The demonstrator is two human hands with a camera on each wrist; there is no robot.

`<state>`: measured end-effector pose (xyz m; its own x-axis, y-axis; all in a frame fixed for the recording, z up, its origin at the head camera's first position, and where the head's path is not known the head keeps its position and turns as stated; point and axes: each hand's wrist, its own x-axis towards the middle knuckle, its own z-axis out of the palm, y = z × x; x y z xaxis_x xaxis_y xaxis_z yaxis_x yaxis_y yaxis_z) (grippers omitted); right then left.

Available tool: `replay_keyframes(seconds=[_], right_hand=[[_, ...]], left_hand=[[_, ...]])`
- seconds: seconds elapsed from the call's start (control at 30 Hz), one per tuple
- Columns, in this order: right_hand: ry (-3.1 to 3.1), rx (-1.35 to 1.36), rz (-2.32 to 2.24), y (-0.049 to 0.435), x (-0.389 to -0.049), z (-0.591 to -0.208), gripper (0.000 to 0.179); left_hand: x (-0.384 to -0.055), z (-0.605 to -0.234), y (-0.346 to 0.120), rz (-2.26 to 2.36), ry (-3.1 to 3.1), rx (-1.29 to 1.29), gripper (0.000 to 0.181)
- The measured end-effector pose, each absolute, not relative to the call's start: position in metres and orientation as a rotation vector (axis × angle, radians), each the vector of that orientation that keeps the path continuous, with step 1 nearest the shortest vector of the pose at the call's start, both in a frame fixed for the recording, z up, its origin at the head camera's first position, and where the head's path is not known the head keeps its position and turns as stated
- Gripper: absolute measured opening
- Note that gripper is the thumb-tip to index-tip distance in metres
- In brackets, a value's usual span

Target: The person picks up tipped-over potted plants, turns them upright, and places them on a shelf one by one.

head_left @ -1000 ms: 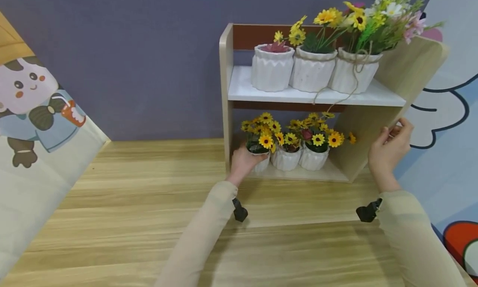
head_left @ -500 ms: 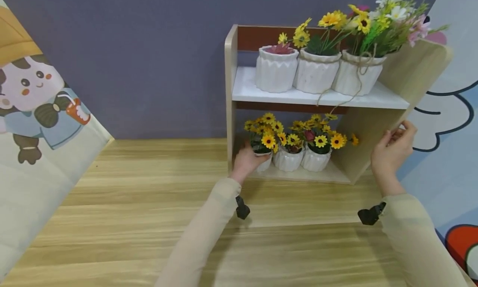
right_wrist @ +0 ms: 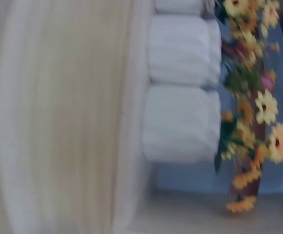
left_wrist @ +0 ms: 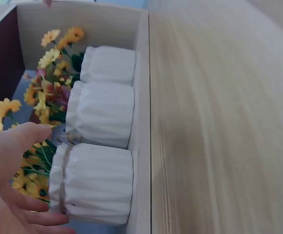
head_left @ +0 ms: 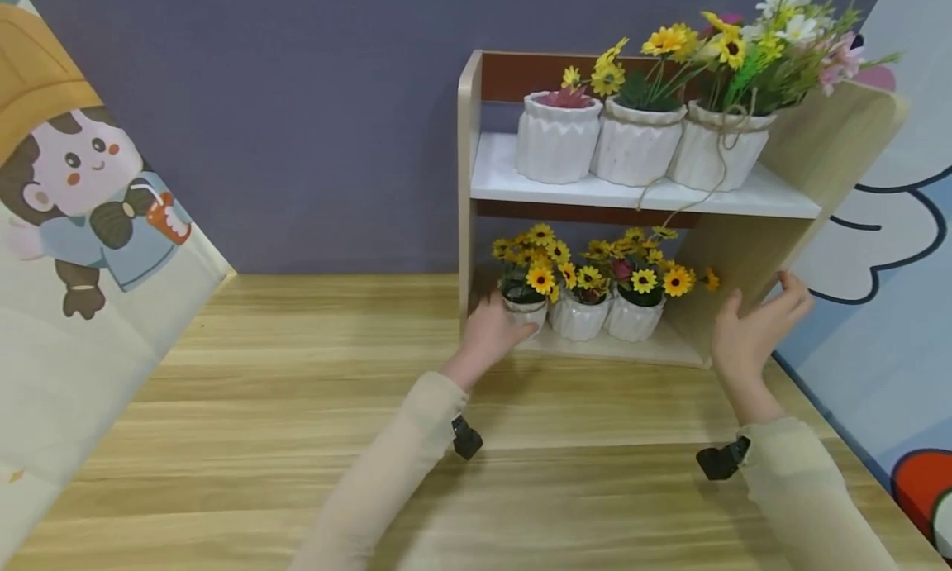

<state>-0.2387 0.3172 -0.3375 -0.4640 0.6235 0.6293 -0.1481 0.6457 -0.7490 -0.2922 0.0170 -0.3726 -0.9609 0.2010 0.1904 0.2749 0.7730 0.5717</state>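
Observation:
My left hand [head_left: 491,335] is at the leftmost flower pot [head_left: 526,311] on the lower shelf, a white ribbed pot with yellow sunflower-like blooms and a twine band. In the left wrist view its thumb and fingers [left_wrist: 46,219] are spread at the pot's rim, not wrapped round it. Two similar white pots, a middle one [head_left: 580,316] and a right one [head_left: 635,316], stand beside it in a row. My right hand [head_left: 754,331], fingers apart and holding nothing, is by the front edge of the shelf unit's right side panel [head_left: 792,191]. Only a blurred bit of it enters the right wrist view.
The wooden two-tier shelf unit [head_left: 468,166] stands on a wood-grain table [head_left: 312,406] against a grey-purple wall. Three larger white pots with flowers, one a twine-tied pot [head_left: 721,154], stand on its white upper shelf [head_left: 543,189]. Cartoon-printed panels flank both sides.
My left hand has loosened from the leftmost pot and drawn slightly toward me. My right hand has come away from the side panel, lower and leftward, its fingers opening. The head view shifted slightly.

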Motion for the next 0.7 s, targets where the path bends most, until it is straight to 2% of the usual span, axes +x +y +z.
replay_keyframes(seconds=[0.23, 0.4, 0.7], right_hand=[[-1.915, -0.12, 0.987, 0.282, -0.227, -0.361, 0.044], [-2.042, 0.071, 0.991, 0.253, -0.219, -0.37, 0.049], [-2.323, 0.403, 0.907, 0.22, -0.205, -0.38, 0.058]], left_hand=[[-0.271, -0.369, 0.002, -1.064, -2.812, -0.457, 0.079], [-0.255, -0.369, -0.016, -0.998, -2.822, -0.535, 0.071], [-0.231, -0.364, -0.05, -0.824, -2.77, -0.639, 0.07]])
